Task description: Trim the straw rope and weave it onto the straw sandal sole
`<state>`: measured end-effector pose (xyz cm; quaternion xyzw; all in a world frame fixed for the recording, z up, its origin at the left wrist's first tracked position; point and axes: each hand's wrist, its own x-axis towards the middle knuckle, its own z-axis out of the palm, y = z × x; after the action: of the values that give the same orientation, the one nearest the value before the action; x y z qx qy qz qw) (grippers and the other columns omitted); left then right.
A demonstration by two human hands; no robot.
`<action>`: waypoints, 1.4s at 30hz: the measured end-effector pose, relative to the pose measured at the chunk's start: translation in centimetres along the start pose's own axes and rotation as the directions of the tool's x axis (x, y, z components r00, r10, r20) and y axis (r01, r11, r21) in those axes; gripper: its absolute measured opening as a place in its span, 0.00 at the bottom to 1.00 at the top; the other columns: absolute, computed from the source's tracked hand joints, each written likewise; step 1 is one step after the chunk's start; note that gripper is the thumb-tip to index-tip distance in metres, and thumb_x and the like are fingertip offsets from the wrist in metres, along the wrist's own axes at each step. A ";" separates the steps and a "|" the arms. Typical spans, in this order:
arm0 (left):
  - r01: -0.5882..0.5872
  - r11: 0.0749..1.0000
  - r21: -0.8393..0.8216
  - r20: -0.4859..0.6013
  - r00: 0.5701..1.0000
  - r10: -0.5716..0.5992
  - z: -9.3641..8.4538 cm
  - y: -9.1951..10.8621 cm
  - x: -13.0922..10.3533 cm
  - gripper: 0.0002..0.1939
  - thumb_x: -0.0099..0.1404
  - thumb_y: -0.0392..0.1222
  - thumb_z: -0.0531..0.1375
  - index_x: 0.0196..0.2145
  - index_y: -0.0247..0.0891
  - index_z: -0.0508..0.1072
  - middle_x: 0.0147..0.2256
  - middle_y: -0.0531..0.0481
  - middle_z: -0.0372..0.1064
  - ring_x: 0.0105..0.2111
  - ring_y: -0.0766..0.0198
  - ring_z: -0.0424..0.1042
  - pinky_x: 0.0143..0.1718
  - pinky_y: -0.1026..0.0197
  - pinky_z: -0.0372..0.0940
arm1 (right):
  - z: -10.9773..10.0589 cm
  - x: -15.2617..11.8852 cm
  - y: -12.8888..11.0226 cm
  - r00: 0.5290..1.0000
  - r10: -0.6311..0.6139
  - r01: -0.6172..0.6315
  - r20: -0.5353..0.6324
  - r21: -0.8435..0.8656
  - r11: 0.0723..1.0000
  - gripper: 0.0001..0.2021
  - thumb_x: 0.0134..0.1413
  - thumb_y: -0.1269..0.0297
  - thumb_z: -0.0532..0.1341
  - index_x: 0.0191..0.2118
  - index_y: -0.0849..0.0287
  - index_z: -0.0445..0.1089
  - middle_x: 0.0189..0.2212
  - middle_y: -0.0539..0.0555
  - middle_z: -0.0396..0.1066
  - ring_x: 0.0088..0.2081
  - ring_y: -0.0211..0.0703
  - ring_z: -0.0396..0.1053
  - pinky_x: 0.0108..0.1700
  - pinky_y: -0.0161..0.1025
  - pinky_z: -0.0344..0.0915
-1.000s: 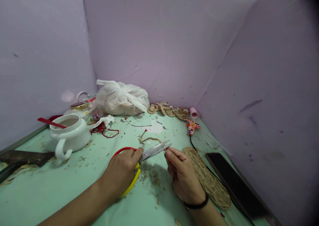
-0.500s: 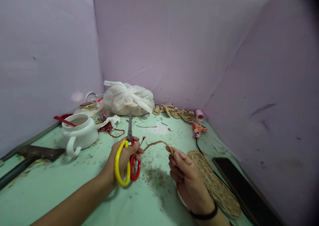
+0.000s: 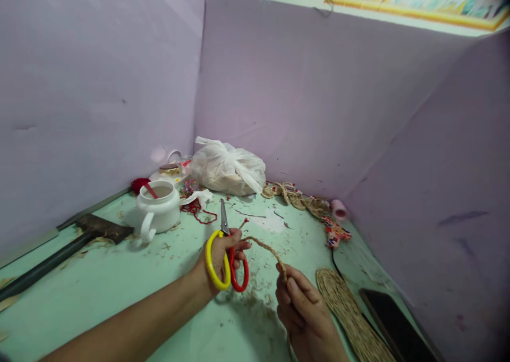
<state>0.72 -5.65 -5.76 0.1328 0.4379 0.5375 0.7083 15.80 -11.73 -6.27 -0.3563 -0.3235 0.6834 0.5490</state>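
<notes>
At seven o'clock, the left hand (image 3: pixel 218 251) was closed on the scissors (image 3: pixel 225 226), blades pointing to twelve, and on the cord (image 3: pixel 268 246). This sloped from ten towards four, pinched by the right hand (image 3: pixel 305 309), which partly hid it.

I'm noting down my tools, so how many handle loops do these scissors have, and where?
2. The scissors in the left hand have a yellow loop on the picture's left and a red loop to its right. I see no others.
</notes>
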 end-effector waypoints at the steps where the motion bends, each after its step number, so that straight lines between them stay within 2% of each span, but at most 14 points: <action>1: -0.014 1.000 -0.017 -0.006 1.000 0.014 -0.1 0.0 0.3 0.03 0.58 0.32 0.55 0.30 0.34 0.61 0.21 0.48 0.68 0.12 0.74 0.60 0.09 0.75 0.52 | 0.0 0.0 0.3 1.000 0.016 -0.016 0.004 -0.005 1.000 0.14 0.37 0.59 0.67 0.33 0.58 0.73 0.16 0.43 0.53 0.15 0.22 0.38 0.16 0.26 0.35; 8: -0.167 0.979 -0.119 -0.087 0.984 0.157 -1.3 1.0 2.0 0.11 0.54 0.23 0.53 0.32 0.35 0.59 0.19 0.52 0.66 0.13 0.74 0.62 0.11 0.75 0.55 | -0.2 0.3 0.7 0.988 0.145 -0.137 0.053 -0.126 0.983 0.14 0.39 0.56 0.66 0.33 0.59 0.72 0.16 0.44 0.54 0.14 0.23 0.38 0.16 0.27 0.34; 12: -0.295 0.948 -0.120 -0.091 0.954 0.285 -1.7 2.6 1.8 0.12 0.54 0.24 0.54 0.34 0.37 0.60 0.17 0.56 0.63 0.13 0.73 0.61 0.12 0.74 0.56 | -0.6 0.9 0.4 0.978 0.203 -0.209 -0.054 -0.318 0.925 0.16 0.40 0.54 0.64 0.32 0.61 0.71 0.16 0.44 0.52 0.15 0.25 0.39 0.16 0.28 0.35; 14: -0.328 0.938 -0.110 -0.073 0.944 0.321 -1.7 3.2 1.5 0.14 0.53 0.25 0.55 0.36 0.37 0.60 0.17 0.56 0.63 0.13 0.73 0.61 0.12 0.74 0.56 | -1.0 1.2 0.4 0.986 0.154 -0.168 -0.070 -0.495 0.852 0.16 0.40 0.52 0.63 0.29 0.62 0.71 0.17 0.45 0.54 0.16 0.27 0.44 0.18 0.29 0.39; 17: -0.326 0.941 -0.090 -0.026 0.945 0.325 -1.6 3.5 1.1 0.15 0.52 0.25 0.56 0.37 0.36 0.61 0.16 0.56 0.63 0.13 0.73 0.61 0.11 0.74 0.55 | -1.7 1.6 0.5 0.998 0.048 -0.013 0.028 -0.731 0.682 0.14 0.43 0.53 0.60 0.26 0.62 0.70 0.16 0.46 0.55 0.19 0.32 0.49 0.21 0.31 0.45; 19: -0.324 0.943 -0.075 0.000 0.946 0.324 -1.4 3.5 0.9 0.15 0.51 0.25 0.56 0.38 0.36 0.62 0.17 0.55 0.63 0.13 0.73 0.61 0.11 0.74 0.55 | -1.9 1.8 0.6 0.996 0.035 0.046 0.083 -0.799 0.599 0.14 0.46 0.55 0.58 0.25 0.62 0.69 0.16 0.46 0.55 0.20 0.34 0.50 0.22 0.32 0.47; 22: -0.328 0.943 -0.052 0.017 0.944 0.329 -1.2 3.3 0.6 0.16 0.51 0.25 0.55 0.38 0.35 0.62 0.17 0.55 0.64 0.13 0.73 0.60 0.12 0.74 0.55 | -2.1 1.8 0.5 0.993 0.061 0.048 0.098 -0.832 0.552 0.13 0.48 0.57 0.56 0.24 0.61 0.68 0.16 0.47 0.57 0.21 0.35 0.51 0.22 0.33 0.48; 27: -0.342 0.940 -0.014 0.015 0.940 0.342 -1.1 3.0 0.6 0.16 0.49 0.27 0.58 0.36 0.36 0.63 0.17 0.56 0.63 0.13 0.74 0.60 0.12 0.75 0.55 | -2.4 1.8 0.3 0.991 0.044 0.078 0.129 -0.806 0.586 0.11 0.48 0.62 0.57 0.21 0.60 0.69 0.15 0.48 0.61 0.19 0.35 0.54 0.21 0.32 0.48; 29: -0.358 0.934 -0.002 0.008 0.934 0.358 -1.1 2.7 0.7 0.17 0.47 0.28 0.60 0.36 0.36 0.63 0.17 0.56 0.63 0.13 0.74 0.60 0.12 0.74 0.55 | -2.4 1.7 0.2 0.990 0.042 0.089 0.137 -0.819 0.567 0.09 0.48 0.63 0.57 0.23 0.59 0.71 0.16 0.49 0.64 0.19 0.35 0.56 0.21 0.33 0.50; 31: -0.380 0.925 0.005 -0.003 0.925 0.380 -1.0 2.5 0.7 0.17 0.47 0.29 0.60 0.36 0.35 0.63 0.17 0.56 0.64 0.14 0.74 0.61 0.12 0.74 0.56 | -2.0 1.6 0.1 0.990 -0.004 0.119 0.138 -0.836 0.536 0.08 0.47 0.63 0.58 0.29 0.58 0.73 0.21 0.51 0.70 0.23 0.39 0.62 0.24 0.34 0.56; 34: -0.427 0.904 0.015 -0.011 0.904 0.427 -0.9 2.2 0.4 0.19 0.45 0.30 0.62 0.36 0.35 0.63 0.18 0.56 0.65 0.14 0.73 0.61 0.13 0.73 0.56 | -1.3 1.5 0.1 0.986 -0.109 0.164 0.125 -0.825 0.541 0.12 0.46 0.62 0.59 0.38 0.57 0.73 0.33 0.55 0.74 0.33 0.45 0.68 0.35 0.40 0.62; 37: -0.477 0.878 0.040 -0.002 0.879 0.477 -0.6 2.1 -0.1 0.20 0.44 0.32 0.63 0.37 0.36 0.63 0.18 0.57 0.64 0.15 0.73 0.61 0.13 0.72 0.57 | -0.8 1.5 0.5 0.980 -0.168 0.185 0.107 -0.800 0.571 0.13 0.44 0.62 0.62 0.38 0.58 0.73 0.35 0.56 0.74 0.35 0.46 0.68 0.38 0.41 0.63; 39: -0.510 0.856 0.079 -0.009 0.859 0.512 -0.5 2.2 -0.3 0.21 0.43 0.33 0.63 0.37 0.36 0.63 0.18 0.57 0.64 0.15 0.72 0.62 0.14 0.71 0.58 | -0.7 1.5 0.9 0.983 -0.164 0.170 0.085 -0.762 0.625 0.11 0.44 0.62 0.62 0.35 0.59 0.74 0.29 0.55 0.74 0.30 0.43 0.68 0.33 0.39 0.63; 42: -0.589 0.784 0.199 -0.020 0.797 0.604 -0.7 2.3 0.2 0.20 0.45 0.36 0.63 0.37 0.37 0.62 0.17 0.58 0.63 0.15 0.71 0.62 0.13 0.70 0.57 | -0.3 1.4 1.2 0.999 0.003 0.029 0.052 -0.594 0.804 0.12 0.42 0.59 0.63 0.34 0.60 0.74 0.22 0.53 0.71 0.21 0.35 0.62 0.23 0.34 0.60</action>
<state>-1.28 -4.79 -4.73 0.3062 0.4497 0.6963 0.4681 15.21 -10.58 -7.56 -0.4906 -0.5373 0.5528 0.4063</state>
